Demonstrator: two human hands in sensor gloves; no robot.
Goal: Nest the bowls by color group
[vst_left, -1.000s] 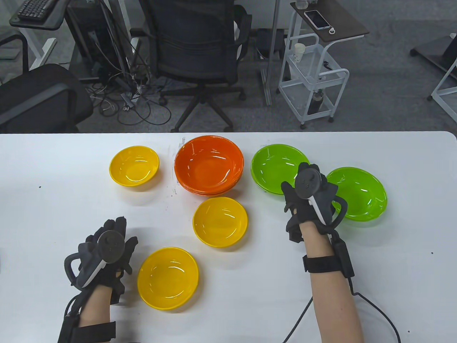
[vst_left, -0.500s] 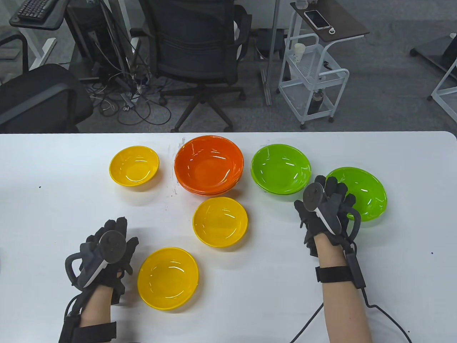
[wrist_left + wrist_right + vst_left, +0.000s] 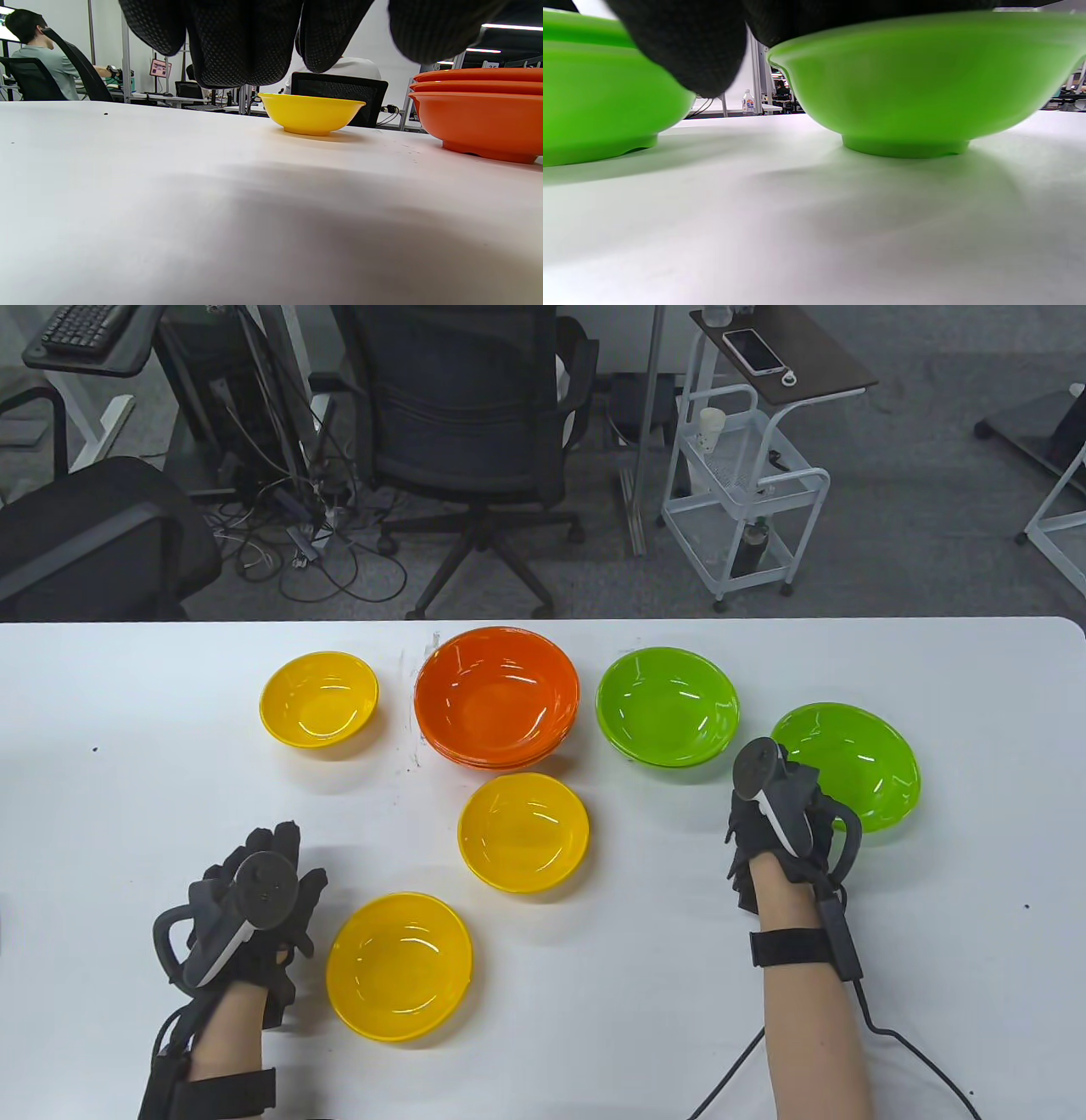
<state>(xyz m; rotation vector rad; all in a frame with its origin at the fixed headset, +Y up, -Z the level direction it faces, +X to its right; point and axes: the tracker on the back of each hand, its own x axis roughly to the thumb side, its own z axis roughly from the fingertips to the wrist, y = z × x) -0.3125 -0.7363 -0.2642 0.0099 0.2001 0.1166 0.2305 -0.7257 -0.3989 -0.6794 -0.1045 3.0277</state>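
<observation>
Three yellow bowls lie apart on the white table: far left [image 3: 319, 700], middle [image 3: 523, 832] and near [image 3: 400, 965]. A stack of orange bowls [image 3: 497, 697] stands at the back centre. Two green bowls sit side by side, one left [image 3: 667, 706] and one right [image 3: 857, 763]. My left hand [image 3: 284, 857] rests flat on the table, fingers spread, just left of the near yellow bowl. My right hand [image 3: 789, 797] is at the near-left rim of the right green bowl. In the right wrist view its fingers [image 3: 683, 51] hang over that bowl's [image 3: 916, 80] rim; a grip is not visible.
The left wrist view shows the far yellow bowl [image 3: 312, 112] and the orange stack [image 3: 479, 114] ahead of the left hand. The table's far edge [image 3: 543, 621] runs behind the bowls. An office chair [image 3: 475, 415] and a white cart [image 3: 738, 475] stand beyond it.
My right hand has drawn back from the left green bowl and moved right to the near-left rim of the right green bowl. The bowls and my left hand have not moved.
</observation>
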